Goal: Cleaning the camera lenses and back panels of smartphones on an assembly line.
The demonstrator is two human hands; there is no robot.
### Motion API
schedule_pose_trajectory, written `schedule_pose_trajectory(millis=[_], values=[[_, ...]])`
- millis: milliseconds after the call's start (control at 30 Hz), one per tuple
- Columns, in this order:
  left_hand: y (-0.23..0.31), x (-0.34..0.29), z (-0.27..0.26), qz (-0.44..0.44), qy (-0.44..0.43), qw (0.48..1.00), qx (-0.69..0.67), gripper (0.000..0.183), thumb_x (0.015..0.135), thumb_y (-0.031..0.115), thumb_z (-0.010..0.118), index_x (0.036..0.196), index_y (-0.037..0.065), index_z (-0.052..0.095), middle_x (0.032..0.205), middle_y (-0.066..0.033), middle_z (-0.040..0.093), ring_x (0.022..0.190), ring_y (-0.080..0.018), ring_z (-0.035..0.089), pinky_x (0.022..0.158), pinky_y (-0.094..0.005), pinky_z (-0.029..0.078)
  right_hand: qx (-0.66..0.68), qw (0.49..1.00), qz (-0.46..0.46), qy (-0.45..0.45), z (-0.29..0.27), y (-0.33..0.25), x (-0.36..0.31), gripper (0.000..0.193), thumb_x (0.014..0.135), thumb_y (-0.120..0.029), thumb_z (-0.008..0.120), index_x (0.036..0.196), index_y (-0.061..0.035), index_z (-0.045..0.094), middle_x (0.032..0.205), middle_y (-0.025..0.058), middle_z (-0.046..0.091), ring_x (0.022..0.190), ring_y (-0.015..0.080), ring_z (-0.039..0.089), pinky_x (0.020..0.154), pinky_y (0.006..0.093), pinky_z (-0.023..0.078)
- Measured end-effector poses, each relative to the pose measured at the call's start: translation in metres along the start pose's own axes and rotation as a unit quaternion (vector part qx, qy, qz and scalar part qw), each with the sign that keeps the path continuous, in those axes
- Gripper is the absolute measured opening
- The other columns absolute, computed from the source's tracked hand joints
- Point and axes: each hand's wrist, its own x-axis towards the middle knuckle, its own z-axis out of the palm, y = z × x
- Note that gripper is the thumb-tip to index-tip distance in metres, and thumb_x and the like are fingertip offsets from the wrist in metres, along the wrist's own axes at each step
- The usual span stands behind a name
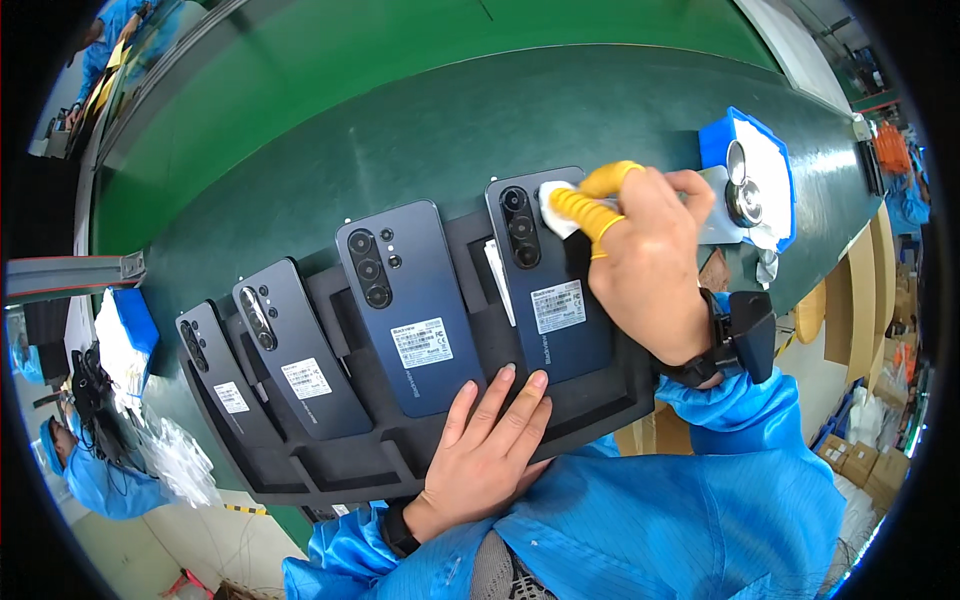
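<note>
Four dark blue smartphones lie back side up in a row on a black foam tray (340,472). My right hand (655,270), with ribbed yellow finger cots on its fingertips, pinches a white wipe (555,212) against the upper back of the rightmost phone (572,350), beside its camera strip. Spread flat, the fingers of my left hand (488,440) rest at the tray between that phone and the adjacent phone (425,280), near their lower ends. Each phone back carries a white label. A thin white strip (499,282) lies left of the rightmost phone.
The tray sits on a green worktable (400,120). At the right, a blue bin (716,140) of white material stands behind a container with a round metal top (744,203). Another blue bin (135,325) and clear plastic bags (180,455) are at the left. Co-workers are at both sides.
</note>
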Motion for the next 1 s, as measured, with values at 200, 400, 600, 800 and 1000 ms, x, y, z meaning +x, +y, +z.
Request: schedule_pose_trajectory(millis=[200, 400, 600, 800, 1000], values=[[-0.001, 0.0, -0.001, 0.001, 0.0, 1.0, -0.001, 0.062, 0.066, 0.036, 0.084, 0.119, 0.011, 0.064, 0.147, -0.0065, 0.047, 0.139, -0.0281, 0.039, 0.114, -0.0504, 0.024, 0.089, 0.995, -0.031, -0.009, 0.015, -0.003, 0.004, 0.029, 0.065, 0.002, 0.067, 0.087, -0.014, 0.076, 0.09, -0.0015, 0.058, 0.086, 0.0183, 0.057, 0.09, 0.0494, 0.029], [0.0, 0.0, -0.001, -0.001, 0.001, 1.0, -0.004, 0.063, 0.064, 0.035, 0.084, 0.119, 0.011, 0.064, 0.147, -0.006, 0.045, 0.139, -0.028, 0.038, 0.114, -0.0506, 0.024, 0.088, 0.995, 0.01, -0.044, 0.002, -0.003, -0.002, 0.045, 0.061, 0.011, 0.061, 0.096, -0.0131, 0.077, 0.09, -0.0003, 0.061, 0.082, 0.019, 0.058, 0.089, 0.043, 0.031], [0.0, 0.0, -0.001, 0.002, 0.004, 1.0, -0.004, 0.065, 0.064, 0.034, 0.085, 0.12, 0.011, 0.063, 0.146, -0.0066, 0.046, 0.139, -0.0282, 0.038, 0.114, -0.051, 0.024, 0.055, 0.997, 0.024, -0.046, -0.001, -0.022, -0.032, 0.031, 0.064, 0.0, 0.067, 0.093, -0.0085, 0.075, 0.092, -0.0001, 0.059, 0.086, 0.0197, 0.057, 0.088, 0.0485, 0.029], [0.0, 0.001, 0.0, 0.005, 0.006, 1.0, 0.002, 0.065, 0.064, 0.033, 0.085, 0.12, 0.011, 0.064, 0.146, -0.0068, 0.046, 0.139, -0.0281, 0.039, 0.115, -0.051, 0.023, 0.051, 0.999, -0.005, -0.017, 0.004, -0.03, -0.039, 0.035, 0.066, 0.001, 0.067, 0.099, -0.0092, 0.076, 0.097, 0.0022, 0.064, 0.082, 0.0202, 0.056, 0.089, 0.0458, 0.029], [-0.001, -0.001, 0.001, -0.002, 0.01, 1.0, -0.008, 0.065, 0.063, 0.033, 0.085, 0.119, 0.01, 0.064, 0.146, -0.0062, 0.046, 0.139, -0.0277, 0.039, 0.115, -0.0505, 0.023, 0.012, 0.998, -0.056, 0.003, 0.015, -0.025, -0.032, 0.019, 0.071, -0.011, 0.072, 0.089, -0.0115, 0.077, 0.094, -0.0004, 0.063, 0.082, 0.016, 0.055, 0.089, 0.046, 0.029]])
